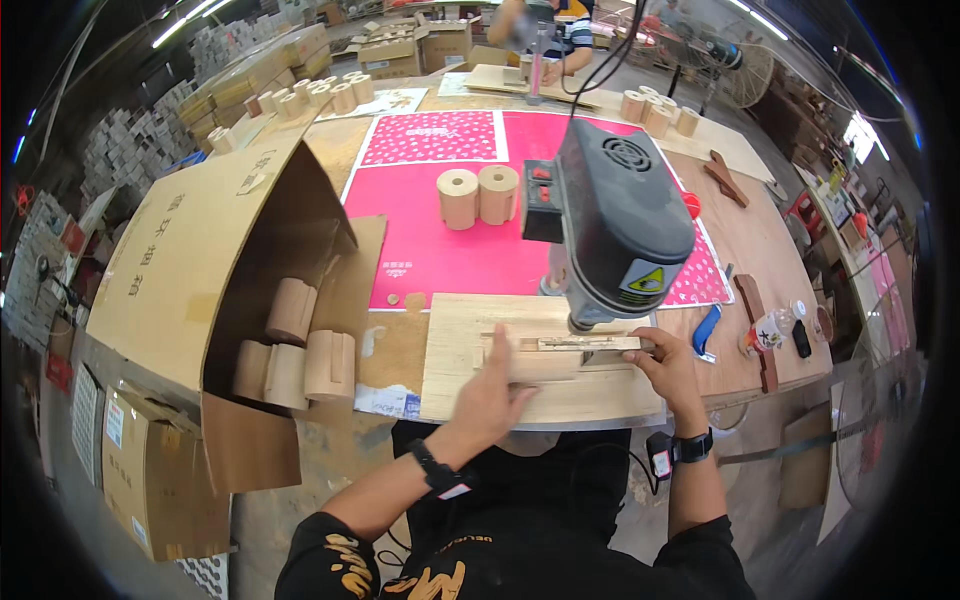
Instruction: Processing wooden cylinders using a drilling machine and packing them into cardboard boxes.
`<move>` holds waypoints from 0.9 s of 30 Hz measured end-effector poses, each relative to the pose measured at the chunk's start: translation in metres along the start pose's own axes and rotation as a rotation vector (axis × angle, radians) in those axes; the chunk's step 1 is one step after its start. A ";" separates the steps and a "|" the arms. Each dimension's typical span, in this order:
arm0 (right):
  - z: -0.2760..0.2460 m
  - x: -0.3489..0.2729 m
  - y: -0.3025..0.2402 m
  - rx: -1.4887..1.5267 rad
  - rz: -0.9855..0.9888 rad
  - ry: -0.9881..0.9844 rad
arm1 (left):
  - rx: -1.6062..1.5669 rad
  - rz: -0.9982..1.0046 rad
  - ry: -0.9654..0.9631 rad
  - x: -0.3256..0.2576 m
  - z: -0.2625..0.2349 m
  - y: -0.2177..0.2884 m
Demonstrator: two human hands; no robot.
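My left hand (484,392), smeared by motion, has its fingers stretched out and thumb apart at the left end of a blurred pale wooden block (545,368). Whether it touches the block is unclear. Thumb and fingers of my right hand (668,370) pinch the right end of a narrow wooden strip (590,344) with a dark slot along it. Both pieces lie on a pale wooden board (455,345). Above the strip stands a dark grey bench drill (628,220) with red switches; its head hides part of the board.
Two wooden cylinders (478,197) with centre holes stand on a pink sheet (400,220). To the left, an open cardboard box (190,270) holds several grooved cylinders (330,365). A blue-handled tool (707,332) and bottle (772,328) lie right. Another person (575,35) works across the table.
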State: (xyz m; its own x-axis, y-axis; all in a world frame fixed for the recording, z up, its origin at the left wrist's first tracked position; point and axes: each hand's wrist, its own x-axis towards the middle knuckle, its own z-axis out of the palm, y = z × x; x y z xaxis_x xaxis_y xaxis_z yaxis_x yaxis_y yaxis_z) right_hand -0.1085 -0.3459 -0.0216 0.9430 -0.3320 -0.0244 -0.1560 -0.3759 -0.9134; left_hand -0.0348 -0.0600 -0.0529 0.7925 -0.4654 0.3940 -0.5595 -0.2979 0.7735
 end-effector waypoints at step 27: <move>-0.027 0.012 -0.148 -0.045 -0.568 0.243 | 0.262 -0.137 -0.056 0.007 0.011 0.003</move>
State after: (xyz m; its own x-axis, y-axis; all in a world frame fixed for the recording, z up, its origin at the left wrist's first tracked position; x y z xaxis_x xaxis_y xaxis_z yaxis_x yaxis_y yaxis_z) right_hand -0.0817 -0.3180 0.1243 0.7892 -0.2549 0.5588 0.3332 -0.5865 -0.7382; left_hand -0.0331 -0.0735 -0.0533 0.8543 -0.4492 0.2615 -0.4979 -0.5627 0.6599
